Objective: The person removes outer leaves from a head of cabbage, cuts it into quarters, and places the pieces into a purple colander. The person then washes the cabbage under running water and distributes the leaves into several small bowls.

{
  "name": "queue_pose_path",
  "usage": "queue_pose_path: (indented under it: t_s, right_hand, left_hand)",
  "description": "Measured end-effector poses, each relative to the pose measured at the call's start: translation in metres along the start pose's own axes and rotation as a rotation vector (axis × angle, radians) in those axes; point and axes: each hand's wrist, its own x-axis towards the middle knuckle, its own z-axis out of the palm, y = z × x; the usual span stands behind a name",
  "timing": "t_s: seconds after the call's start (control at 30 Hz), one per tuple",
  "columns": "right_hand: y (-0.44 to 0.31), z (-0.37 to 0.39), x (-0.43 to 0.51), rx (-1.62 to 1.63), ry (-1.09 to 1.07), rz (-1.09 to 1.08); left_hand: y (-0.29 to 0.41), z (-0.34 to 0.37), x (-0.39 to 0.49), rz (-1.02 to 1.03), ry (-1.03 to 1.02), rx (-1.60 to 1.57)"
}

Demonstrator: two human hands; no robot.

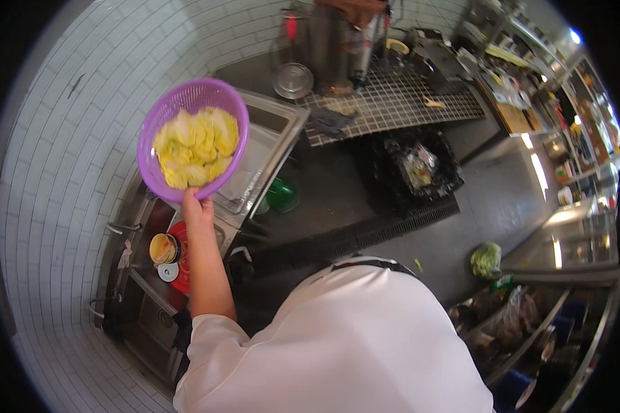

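Observation:
My left hand [197, 205] grips the near rim of a purple plastic colander [178, 101], the arm stretched out ahead and to the left. Pale yellow leaves [199, 144], which look like napa cabbage, lie in the colander. It is tilted towards me and hides part of a stainless steel sink [276, 121] by the tiled wall. Below my forearm are a red plastic basin [181, 281], partly covered by the arm, and a tub [163, 249] with orange residue inside. My right hand is out of view.
A bin lined with a black bag [447, 183] holds scraps. A wire grid [392, 98] bears a dark cloth [333, 123] and a tall metal cylinder [336, 51]. A green round object [282, 196] is below the sink edge. A leafy green head [485, 259] lies right, near shelving [529, 322].

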Motion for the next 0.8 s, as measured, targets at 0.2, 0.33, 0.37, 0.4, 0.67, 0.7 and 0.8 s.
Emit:
queue_pose_path:
  t_s: [0.2, 0.33, 0.37, 0.4, 0.67, 0.7, 0.8]
  right_hand:
    - [-0.029, -0.016, -0.011, -0.045, -0.002, 0.036]
    - [-0.037, -0.020, -0.014, -0.051, -0.003, 0.025]
    - [-0.035, -0.021, -0.018, -0.051, -0.004, 0.029]
    - [-0.031, -0.024, -0.017, -0.047, -0.003, 0.025]
    - [0.030, -0.038, -0.001, 0.039, -0.034, -0.114]
    - [0.031, -0.029, 0.000, 0.121, -0.058, -0.176]
    - [0.023, -0.026, -0.008, -0.018, -0.020, -0.046]
  left_hand:
    - [0.096, 0.085, -0.054, 0.185, -0.101, 0.025]
    - [0.125, 0.090, -0.053, 0.190, -0.118, 0.070]
    - [0.130, 0.090, -0.053, 0.178, -0.110, 0.085]
    - [0.133, 0.091, -0.054, 0.151, -0.077, 0.085]
    - [0.137, 0.068, -0.037, 0.065, -0.087, 0.000]
    - [0.139, 0.075, -0.035, 0.057, -0.088, -0.012]
    - [0.147, 0.082, -0.031, 0.064, -0.132, 0.026]
